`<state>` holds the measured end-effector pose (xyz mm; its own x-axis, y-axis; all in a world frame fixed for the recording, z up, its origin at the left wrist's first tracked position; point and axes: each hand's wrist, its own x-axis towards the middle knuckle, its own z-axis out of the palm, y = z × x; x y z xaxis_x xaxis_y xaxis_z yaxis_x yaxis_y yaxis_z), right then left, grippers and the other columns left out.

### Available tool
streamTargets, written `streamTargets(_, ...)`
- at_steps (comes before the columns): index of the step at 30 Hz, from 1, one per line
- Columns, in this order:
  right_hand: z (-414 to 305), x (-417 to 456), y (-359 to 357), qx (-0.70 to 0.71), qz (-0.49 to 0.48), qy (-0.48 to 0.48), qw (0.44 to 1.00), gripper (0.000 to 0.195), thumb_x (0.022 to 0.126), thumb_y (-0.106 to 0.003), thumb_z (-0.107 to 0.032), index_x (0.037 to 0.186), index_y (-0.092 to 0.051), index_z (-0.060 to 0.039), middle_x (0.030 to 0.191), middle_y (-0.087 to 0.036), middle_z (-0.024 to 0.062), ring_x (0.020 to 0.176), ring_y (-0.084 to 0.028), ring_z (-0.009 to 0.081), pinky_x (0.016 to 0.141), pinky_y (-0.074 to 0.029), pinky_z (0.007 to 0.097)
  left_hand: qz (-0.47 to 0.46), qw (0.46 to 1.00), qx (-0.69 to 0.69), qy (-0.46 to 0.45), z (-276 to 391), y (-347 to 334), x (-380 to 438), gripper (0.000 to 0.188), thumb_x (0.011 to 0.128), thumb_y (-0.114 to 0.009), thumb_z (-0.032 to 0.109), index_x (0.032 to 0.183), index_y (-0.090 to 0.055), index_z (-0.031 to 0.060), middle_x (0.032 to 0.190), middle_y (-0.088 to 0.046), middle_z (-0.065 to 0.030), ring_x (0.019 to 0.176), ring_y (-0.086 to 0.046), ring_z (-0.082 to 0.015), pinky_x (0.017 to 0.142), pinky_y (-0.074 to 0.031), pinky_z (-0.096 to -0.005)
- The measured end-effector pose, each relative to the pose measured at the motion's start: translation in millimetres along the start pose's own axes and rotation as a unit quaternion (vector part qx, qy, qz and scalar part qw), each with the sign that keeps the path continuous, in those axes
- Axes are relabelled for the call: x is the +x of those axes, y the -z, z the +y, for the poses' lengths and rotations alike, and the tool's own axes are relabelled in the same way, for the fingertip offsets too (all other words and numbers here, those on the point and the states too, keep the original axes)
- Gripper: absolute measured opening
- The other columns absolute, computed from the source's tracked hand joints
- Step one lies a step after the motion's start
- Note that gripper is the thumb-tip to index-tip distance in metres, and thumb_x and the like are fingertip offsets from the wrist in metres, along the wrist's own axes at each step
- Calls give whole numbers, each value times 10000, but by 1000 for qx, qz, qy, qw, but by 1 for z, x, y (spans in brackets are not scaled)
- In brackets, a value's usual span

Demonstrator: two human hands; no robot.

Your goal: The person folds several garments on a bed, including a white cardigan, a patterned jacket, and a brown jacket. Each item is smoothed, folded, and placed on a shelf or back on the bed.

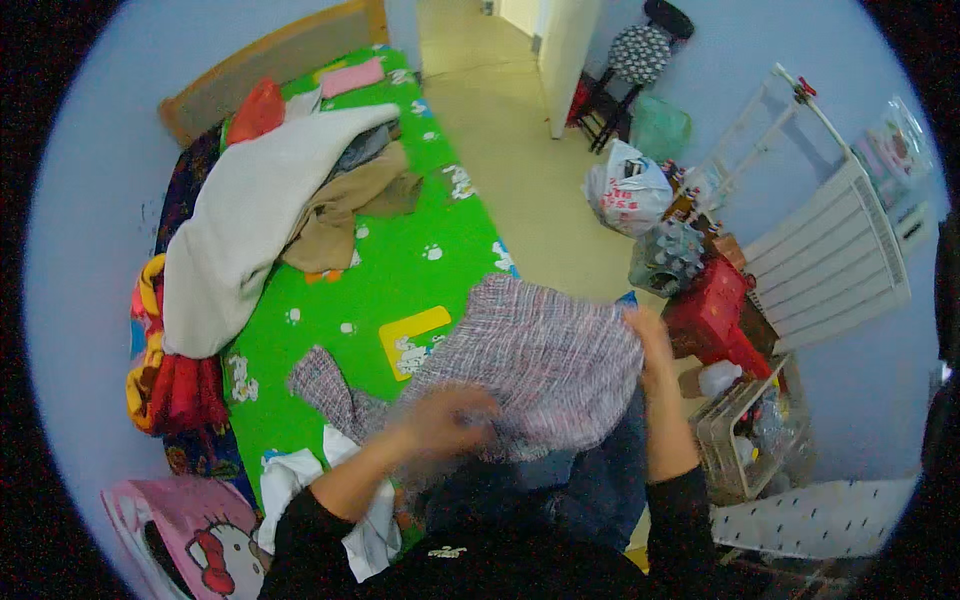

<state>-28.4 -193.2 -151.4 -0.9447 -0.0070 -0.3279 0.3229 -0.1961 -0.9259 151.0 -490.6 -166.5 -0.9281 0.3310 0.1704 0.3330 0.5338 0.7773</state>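
Observation:
A grey and pinkish knitted garment (540, 352) lies spread over my lap and the near edge of the bed, one sleeve (322, 382) stretching left across the green bed sheet (315, 300). My right hand (651, 341) grips the garment's right edge, with a small bit of blue beside the fingers. My left hand (454, 420) is blurred over the garment's lower left part; whether its fingers hold the fabric I cannot tell. Close to my left forearm lies a white cloth (292, 480), partly hidden by the arm.
A white blanket or garment (240, 202), brown clothing (337, 217) and a pink folded cloth (352, 77) lie on the bed. To the right stand plastic bags (630, 191), a red plastic stool (712, 307), a wire basket (742, 442) and a white rack (832, 255).

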Motion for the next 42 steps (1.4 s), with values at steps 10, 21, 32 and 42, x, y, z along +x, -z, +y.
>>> streamTargets(10, -341, -42, -25, -117, -103, 490, 858, 226, 870, -601, -221, 790, -606, -9, 860, -625, 33, 804, -570, 127, 748, -446, 256, 304, 905, 108, -277, 238, 313, 177, 321, 824, -629, 216, 1074, -642, 16, 872, -674, -60, 784, -620, -131, 775, -480, -274)
streamTargets(21, -400, -99, 18, -354, 60, 635, 684, 505, 909, -522, -498, 947, -565, 3, 876, -542, 64, 832, -485, 143, 778, -390, 302, 336, 923, -109, -151, 276, 295, 284, 204, 838, -616, 201, 916, -611, 12, 736, -558, -14, 614, -479, -109, 560, -377, -291)
streamTargets(32, -337, -37, 146, -575, 108, 513, 629, 209, 748, -575, -36, 952, -619, -20, 862, -633, 178, 810, -600, 297, 751, -458, 355, 298, 935, 91, -169, 166, 226, 350, 370, 801, -651, 367, 900, -668, 11, 750, -629, -88, 686, -567, -169, 649, -439, -317)
streamTargets(42, -348, -38, 146, -254, 98, 410, 870, 223, 838, -511, -82, 1023, -593, 12, 860, -641, 75, 755, -612, 159, 677, -486, 283, 185, 965, -183, -40, 208, 189, 365, 241, 801, -651, 269, 810, -633, 28, 705, -581, -29, 607, -518, -122, 563, -407, -280)
